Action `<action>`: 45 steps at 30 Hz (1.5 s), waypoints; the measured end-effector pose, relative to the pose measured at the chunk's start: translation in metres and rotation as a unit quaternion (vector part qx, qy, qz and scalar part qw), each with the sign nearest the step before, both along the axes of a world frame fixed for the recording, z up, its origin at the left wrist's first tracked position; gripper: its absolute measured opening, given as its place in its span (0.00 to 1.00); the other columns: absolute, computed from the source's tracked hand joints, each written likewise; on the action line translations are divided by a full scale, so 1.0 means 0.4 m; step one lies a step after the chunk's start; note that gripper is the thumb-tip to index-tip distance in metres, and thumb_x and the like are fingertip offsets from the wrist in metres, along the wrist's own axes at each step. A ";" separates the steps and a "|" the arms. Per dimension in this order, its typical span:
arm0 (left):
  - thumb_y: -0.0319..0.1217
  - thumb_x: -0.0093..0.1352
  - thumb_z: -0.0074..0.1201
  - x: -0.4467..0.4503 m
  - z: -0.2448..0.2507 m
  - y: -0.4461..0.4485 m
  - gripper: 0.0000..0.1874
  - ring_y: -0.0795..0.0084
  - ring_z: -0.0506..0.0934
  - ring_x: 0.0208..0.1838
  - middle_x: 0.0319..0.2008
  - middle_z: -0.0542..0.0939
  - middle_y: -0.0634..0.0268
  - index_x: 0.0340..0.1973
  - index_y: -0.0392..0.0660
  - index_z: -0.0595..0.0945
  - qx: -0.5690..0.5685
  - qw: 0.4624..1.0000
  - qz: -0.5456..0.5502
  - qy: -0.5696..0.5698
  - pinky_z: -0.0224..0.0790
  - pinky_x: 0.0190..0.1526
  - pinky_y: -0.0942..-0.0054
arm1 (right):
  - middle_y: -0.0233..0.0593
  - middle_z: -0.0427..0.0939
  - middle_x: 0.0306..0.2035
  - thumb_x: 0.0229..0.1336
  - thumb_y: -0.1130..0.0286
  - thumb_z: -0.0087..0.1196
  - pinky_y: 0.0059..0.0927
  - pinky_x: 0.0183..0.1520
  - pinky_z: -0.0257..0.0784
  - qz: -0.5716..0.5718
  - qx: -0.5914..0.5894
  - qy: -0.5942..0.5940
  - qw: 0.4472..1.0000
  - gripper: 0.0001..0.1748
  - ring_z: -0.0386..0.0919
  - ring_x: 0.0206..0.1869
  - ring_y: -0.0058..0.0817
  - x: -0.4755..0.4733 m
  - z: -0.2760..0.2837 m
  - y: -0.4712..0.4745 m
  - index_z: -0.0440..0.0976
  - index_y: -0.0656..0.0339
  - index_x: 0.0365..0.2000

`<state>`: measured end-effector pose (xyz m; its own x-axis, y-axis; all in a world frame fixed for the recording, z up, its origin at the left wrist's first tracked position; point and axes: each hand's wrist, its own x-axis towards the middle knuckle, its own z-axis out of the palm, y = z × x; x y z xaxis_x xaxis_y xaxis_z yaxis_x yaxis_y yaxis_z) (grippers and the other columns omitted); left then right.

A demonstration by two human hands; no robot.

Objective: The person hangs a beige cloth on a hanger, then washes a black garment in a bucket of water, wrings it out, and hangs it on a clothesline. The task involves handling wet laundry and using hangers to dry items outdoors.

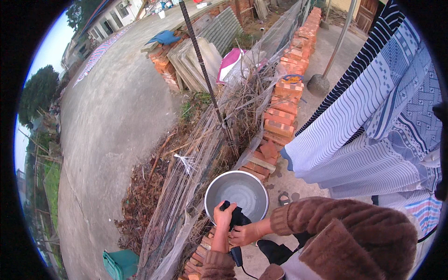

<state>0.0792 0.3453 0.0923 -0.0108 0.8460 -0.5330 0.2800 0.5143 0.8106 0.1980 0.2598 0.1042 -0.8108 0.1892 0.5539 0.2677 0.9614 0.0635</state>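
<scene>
A wet-looking black cloth [240, 217] is bunched up between my two hands at the near rim of a round metal basin [258, 191]. My left hand [224, 212] grips its upper end, and part of the fabric pokes out above the fist. Lower down and to the right, my right hand [245, 234] has its fingers closed on the other end. Pale, shiny liquid seems to cover the basin's bottom. The basin rests at the end of a low stack of red bricks [279, 126].
Striped and patterned fabric [336, 157] hangs close on the right, beside a metal pole [339, 42] in a concrete foot. Netting [175, 210] over dry branches runs along the left. A dark rod [201, 59] stands upright behind the basin. A green bin [120, 264] is at lower left.
</scene>
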 end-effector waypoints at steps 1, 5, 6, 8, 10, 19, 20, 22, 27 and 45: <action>0.38 0.50 0.68 -0.004 -0.014 0.001 0.22 0.71 0.78 0.33 0.30 0.82 0.62 0.35 0.36 0.82 0.002 1.000 -0.003 0.021 0.69 0.40 0.72 | 0.32 0.72 0.34 0.40 0.59 0.53 0.36 0.36 0.65 0.001 -0.005 0.016 1.000 0.11 0.71 0.37 0.32 -0.006 -0.004 0.000 0.74 0.54 0.24; 0.39 0.49 0.68 -0.014 -0.034 -0.001 0.24 0.67 0.79 0.34 0.32 0.83 0.59 0.37 0.36 0.82 -0.003 0.999 -0.021 0.033 0.70 0.41 0.70 | 0.35 0.73 0.35 0.40 0.59 0.52 0.33 0.36 0.65 -0.015 -0.014 0.020 1.000 0.12 0.71 0.37 0.32 -0.024 -0.018 -0.001 0.74 0.55 0.25; 0.39 0.49 0.68 -0.013 -0.030 -0.001 0.24 0.67 0.79 0.34 0.32 0.83 0.59 0.36 0.36 0.82 0.010 0.999 -0.021 0.047 0.70 0.41 0.70 | 0.36 0.73 0.35 0.40 0.59 0.52 0.33 0.35 0.65 -0.013 -0.012 0.023 1.000 0.12 0.71 0.37 0.32 -0.026 -0.021 -0.001 0.74 0.55 0.25; 0.39 0.49 0.67 -0.011 -0.015 -0.003 0.23 0.67 0.80 0.34 0.31 0.83 0.59 0.36 0.37 0.82 0.014 0.999 -0.015 0.035 0.70 0.41 0.70 | 0.36 0.73 0.35 0.41 0.59 0.52 0.32 0.35 0.64 -0.014 -0.003 0.032 0.999 0.11 0.71 0.37 0.32 -0.026 -0.026 -0.002 0.74 0.54 0.25; 0.39 0.49 0.67 -0.007 0.000 -0.009 0.22 0.67 0.80 0.34 0.31 0.83 0.59 0.35 0.38 0.83 0.021 0.997 -0.033 0.059 0.70 0.40 0.70 | 0.35 0.73 0.36 0.41 0.59 0.52 0.32 0.35 0.64 -0.021 0.005 0.022 1.000 0.11 0.71 0.37 0.31 -0.022 -0.027 -0.005 0.74 0.53 0.25; 0.33 0.53 0.66 -0.059 0.035 -0.113 0.13 0.71 0.78 0.30 0.28 0.81 0.66 0.30 0.40 0.82 -0.042 0.994 0.084 -0.062 0.70 0.36 0.72 | 0.26 0.70 0.31 0.42 0.64 0.52 0.32 0.37 0.69 0.060 -0.104 0.095 0.988 0.06 0.71 0.37 0.27 0.022 0.084 -0.054 0.70 0.51 0.24; 0.32 0.54 0.66 -0.076 0.052 -0.138 0.11 0.72 0.77 0.30 0.28 0.81 0.67 0.29 0.40 0.81 -0.074 0.978 0.143 -0.133 0.70 0.36 0.73 | 0.27 0.70 0.29 0.40 0.66 0.53 0.35 0.36 0.70 0.020 -0.186 0.091 0.978 0.05 0.72 0.35 0.29 0.036 0.107 -0.067 0.69 0.51 0.20; 0.31 0.59 0.62 -0.101 0.091 -0.170 0.07 0.73 0.77 0.30 0.26 0.79 0.69 0.25 0.44 0.79 -0.143 0.942 0.230 -0.198 0.71 0.36 0.73 | 0.35 0.69 0.25 0.42 0.69 0.56 0.38 0.32 0.67 -0.130 -0.386 0.246 0.880 0.06 0.71 0.30 0.37 0.056 0.145 -0.067 0.71 0.54 0.24; 0.44 0.66 0.54 -0.090 0.170 -0.218 0.15 0.67 0.77 0.33 0.28 0.79 0.64 0.30 0.45 0.78 -0.155 0.898 0.181 -0.369 0.71 0.41 0.69 | 0.37 0.72 0.41 0.48 0.59 0.65 0.31 0.50 0.66 -0.324 -0.537 0.357 0.692 0.22 0.72 0.47 0.33 0.149 0.204 -0.108 0.71 0.56 0.42; 0.47 0.72 0.44 0.224 0.264 -0.755 0.20 0.72 0.75 0.52 0.48 0.78 0.66 0.49 0.47 0.75 -0.088 0.853 0.347 -0.381 0.66 0.54 0.71 | 0.43 0.67 0.50 0.34 0.46 0.69 0.42 0.55 0.63 -0.123 -0.600 0.052 0.789 0.47 0.68 0.54 0.45 0.493 0.153 -0.421 0.64 0.53 0.54</action>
